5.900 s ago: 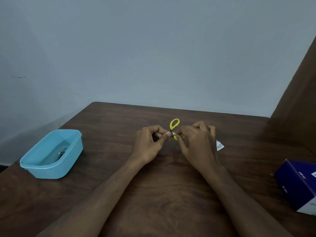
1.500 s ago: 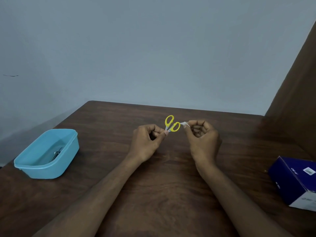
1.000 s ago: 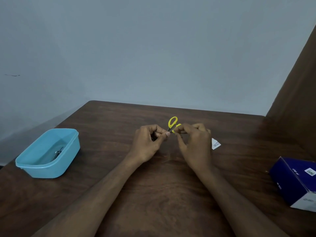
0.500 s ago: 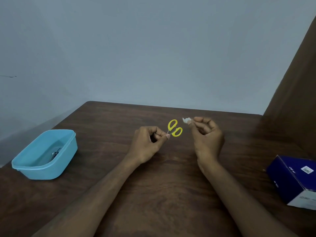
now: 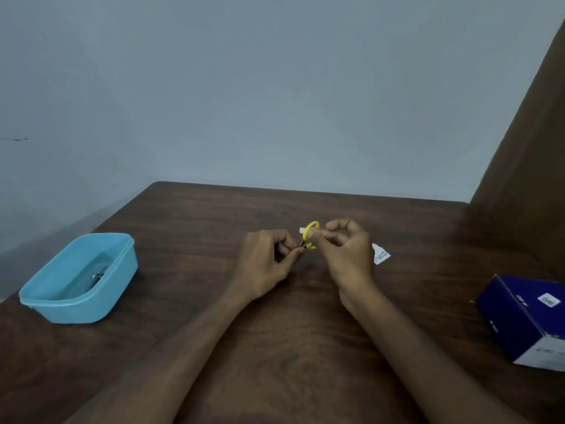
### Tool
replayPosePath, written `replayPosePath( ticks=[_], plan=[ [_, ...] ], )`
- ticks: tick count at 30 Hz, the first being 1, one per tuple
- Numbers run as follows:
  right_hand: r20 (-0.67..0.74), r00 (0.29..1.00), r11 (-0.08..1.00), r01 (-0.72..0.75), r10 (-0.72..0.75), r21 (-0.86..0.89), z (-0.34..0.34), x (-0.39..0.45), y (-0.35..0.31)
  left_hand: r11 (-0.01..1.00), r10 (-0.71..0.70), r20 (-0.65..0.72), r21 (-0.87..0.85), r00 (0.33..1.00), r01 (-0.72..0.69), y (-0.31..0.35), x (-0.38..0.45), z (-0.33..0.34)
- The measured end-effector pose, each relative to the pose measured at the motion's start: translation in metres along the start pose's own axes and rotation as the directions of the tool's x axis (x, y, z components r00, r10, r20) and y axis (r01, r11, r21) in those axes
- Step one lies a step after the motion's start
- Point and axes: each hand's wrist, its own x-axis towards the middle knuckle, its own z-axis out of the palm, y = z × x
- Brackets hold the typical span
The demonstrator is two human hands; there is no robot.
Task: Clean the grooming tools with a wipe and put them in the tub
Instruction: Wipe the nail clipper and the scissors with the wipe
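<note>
Wipe on the scissor handles, mid-table.
Left hand point(image 5: 269, 258) pinches the small yellow scissors point(image 5: 310, 237) at the blade end; right hand point(image 5: 345, 252) pinches a white wipe point(image 5: 302, 230) against the handle loop. A thin grip: a hard rub could twist them loose. The tub point(image 5: 79, 276) waits far left.
</note>
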Motion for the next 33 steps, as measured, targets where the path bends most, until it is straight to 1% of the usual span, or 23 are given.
replayPosePath(
  ticks=[1,3,5,6,7,8,10,11,12,13,15,17,19,21,23,25,26,27,29,31,33],
  plan=[
    [0.025,0.994,0.988,-0.104,0.102,0.117,0.000,0.000,-0.003,1.000,-0.018,-0.016,-0.014,1.000,0.017,0.000,0.001,0.000],
    [0.100,0.965,0.915,-0.263,0.244,0.305,-0.001,0.002,-0.009,0.998,-0.054,-0.033,-0.042,0.998,0.052,0.000,0.001,-0.001],
    [0.161,0.941,0.829,-0.338,0.297,0.445,-0.001,0.003,-0.012,0.996,-0.081,-0.042,-0.049,0.996,0.079,0.001,0.002,-0.001],
    [0.148,0.947,0.811,-0.320,0.284,0.489,-0.001,0.003,-0.012,0.994,-0.097,-0.046,-0.063,0.994,0.094,0.001,0.003,-0.002],
    [0.086,0.964,0.820,-0.258,0.250,0.511,-0.001,0.004,-0.013,0.989,-0.117,-0.055,-0.094,0.992,0.112,0.000,0.004,-0.003],
    [-0.017,0.979,0.845,-0.168,0.204,0.508,-0.003,0.006,-0.013,0.982,-0.141,-0.065,-0.134,0.988,0.131,0.000,0.004,-0.003],
    [-0.219,0.967,0.887,-0.016,0.132,0.462,-0.010,0.011,-0.012,0.961,-0.192,-0.083,-0.220,0.978,0.170,0.000,0.006,-0.004],
    [-0.277,0.952,0.895,0.010,0.127,0.446,-0.013,0.012,-0.010,0.943,-0.216,-0.092,-0.278,0.972,0.184,0.000,0.007,-0.004],
    [-0.298,0.944,0.900,0.005,0.139,0.437,-0.014,0.013,-0.008,0.918,-0.238,-0.097,-0.347,0.966,0.191,0.001,0.008,-0.004],
    [-0.287,0.944,0.903,-0.025,0.162,0.429,-0.014,0.012,-0.006,0.891,-0.253,-0.094,-0.411,0.963,0.194,0.002,0.009,-0.004],
    [-0.192,0.959,0.900,-0.112,0.209,0.421,-0.006,0.005,-0.003,0.864,-0.257,-0.064,-0.462,0.964,0.199,0.003,0.009,-0.002],
    [-0.072,0.969,0.884,-0.185,0.238,0.430,0.005,-0.005,-0.003,0.890,-0.217,-0.023,-0.416,0.976,0.188,0.002,0.007,-0.001],
    [-0.005,0.965,0.868,-0.235,0.263,0.439,0.013,-0.011,-0.002,0.927,-0.169,0.003,-0.339,0.986,0.160,0.000,0.005,-0.001],
    [0.010,0.953,0.833,-0.271,0.304,0.482,0.014,-0.010,-0.005,0.948,-0.151,0.002,-0.283,0.988,0.145,0.000,0.003,-0.002],
    [0.020,0.934,0.762,-0.302,0.356,0.574,0.008,-0.006,-0.009,0.957,-0.157,-0.002,-0.249,0.988,0.151,0.003,0.003,-0.002],
    [0.021,0.925,0.687,-0.298,0.381,0.663,0.000,0.000,-0.013,0.952,-0.178,0.020,-0.248,0.984,0.178,0.005,0.003,0.000],
    [-0.001,0.926,0.674,-0.273,0.377,0.687,-0.003,0.002,-0.013,0.945,-0.194,0.035,-0.262,0.980,0.197,0.004,0.004,0.000],
    [-0.036,0.930,0.686,-0.244,0.367,0.686,-0.005,0.004,-0.012,0.928,-0.219,0.051,-0.297,0.974,0.224,0.003,0.004,0.000],
    [-0.102,0.938,0.765,-0.204,0.331,0.610,-0.006,0.005,-0.009,0.847,-0.300,0.087,-0.434,0.950,0.308,0.003,0.006,-0.002],
    [-0.129,0.957,0.865,-0.170,0.259,0.472,-0.003,0.002,-0.006,0.722,-0.367,0.133,-0.583,0.921,0.372,0.004,0.007,-0.005],
    [-0.145,0.982,0.955,-0.077,0.122,0.287,-0.001,-0.001,-0.002,0.609,-0.403,0.179,-0.679,0.897,0.409,0.006,0.008,-0.008]
  ],
)
